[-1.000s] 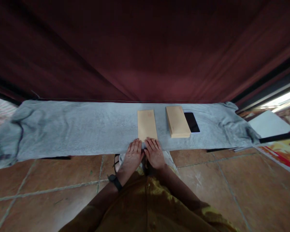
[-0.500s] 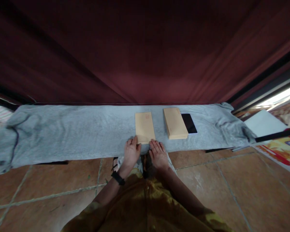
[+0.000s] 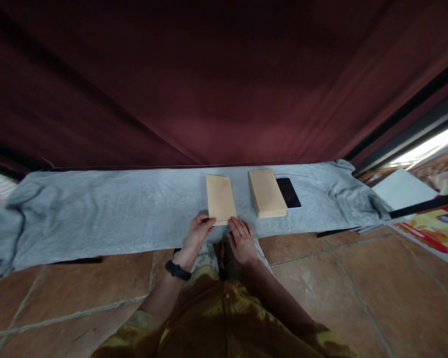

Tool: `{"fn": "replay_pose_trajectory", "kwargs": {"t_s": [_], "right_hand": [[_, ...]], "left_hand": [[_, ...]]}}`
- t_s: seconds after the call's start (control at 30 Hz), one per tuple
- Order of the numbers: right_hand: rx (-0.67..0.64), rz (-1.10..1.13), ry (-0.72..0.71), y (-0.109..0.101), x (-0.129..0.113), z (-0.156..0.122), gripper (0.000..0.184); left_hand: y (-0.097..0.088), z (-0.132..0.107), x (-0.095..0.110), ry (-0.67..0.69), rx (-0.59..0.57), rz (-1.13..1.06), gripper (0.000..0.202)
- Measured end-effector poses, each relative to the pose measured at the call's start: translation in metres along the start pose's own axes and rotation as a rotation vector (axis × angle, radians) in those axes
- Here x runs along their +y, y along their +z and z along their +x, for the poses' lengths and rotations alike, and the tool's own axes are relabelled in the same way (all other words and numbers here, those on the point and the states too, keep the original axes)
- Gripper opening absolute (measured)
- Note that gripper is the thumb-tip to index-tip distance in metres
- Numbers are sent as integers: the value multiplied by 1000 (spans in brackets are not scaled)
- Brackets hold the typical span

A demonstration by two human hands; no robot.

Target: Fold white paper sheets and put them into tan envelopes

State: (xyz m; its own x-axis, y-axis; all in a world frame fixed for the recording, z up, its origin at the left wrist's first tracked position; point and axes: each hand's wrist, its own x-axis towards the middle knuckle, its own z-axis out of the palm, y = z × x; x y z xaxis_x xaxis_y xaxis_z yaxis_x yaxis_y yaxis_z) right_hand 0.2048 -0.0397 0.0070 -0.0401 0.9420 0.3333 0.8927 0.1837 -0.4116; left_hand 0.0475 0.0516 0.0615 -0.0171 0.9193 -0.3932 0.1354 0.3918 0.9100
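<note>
A single tan envelope (image 3: 220, 198) lies on a long grey cloth (image 3: 115, 204) spread over the tiled floor. My left hand (image 3: 197, 232) curls its fingers round the envelope's near left corner and grips it. My right hand (image 3: 241, 239) rests flat with fingers stretched out, its fingertips at the envelope's near right corner. To the right sits a stack of tan envelopes (image 3: 267, 192), and beside that a black phone (image 3: 288, 192) lying face up. A black band circles my left wrist.
A dark red curtain (image 3: 216, 79) hangs behind the cloth. Terracotta floor tiles (image 3: 59, 293) stretch in front. At the right lie a white sheet (image 3: 403, 190), a dark rod (image 3: 425, 209) and colourful printed paper (image 3: 440, 228). The cloth bunches at both ends.
My left hand went from lying flat beside the right hand to curling onto the envelope's near left corner. The view shifted slightly; the envelope stays in about the same place.
</note>
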Motion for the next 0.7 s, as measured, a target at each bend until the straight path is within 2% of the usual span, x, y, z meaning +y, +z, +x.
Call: {"fn": "replay_pose_trajectory", "kwargs": {"t_s": [0.1, 0.2, 0.3, 0.37, 0.43, 0.53, 0.6, 0.7], "right_hand": [[11, -36, 26, -7, -6, 8, 46], [14, -69, 72, -16, -11, 17, 45], [51, 12, 148, -25, -13, 27, 42], [112, 191, 234, -30, -12, 34, 37], [202, 471, 376, -33, -10, 40, 29], [305, 987, 646, -32, -7, 46, 24], [317, 1279, 778, -27, -7, 46, 24], [245, 1454, 847, -17, -11, 41, 29]], "left_hand": [[4, -11, 12, -8, -51, -83, 31], [12, -25, 27, 38, -104, -117, 30], [23, -38, 42, 104, -161, -126, 31], [28, -42, 48, 146, -167, -142, 32], [29, -42, 48, 170, -122, -158, 34], [25, -35, 36, 155, 20, -147, 38], [21, -30, 24, 97, 82, -148, 43], [17, -25, 6, -39, -35, -222, 50]]}}
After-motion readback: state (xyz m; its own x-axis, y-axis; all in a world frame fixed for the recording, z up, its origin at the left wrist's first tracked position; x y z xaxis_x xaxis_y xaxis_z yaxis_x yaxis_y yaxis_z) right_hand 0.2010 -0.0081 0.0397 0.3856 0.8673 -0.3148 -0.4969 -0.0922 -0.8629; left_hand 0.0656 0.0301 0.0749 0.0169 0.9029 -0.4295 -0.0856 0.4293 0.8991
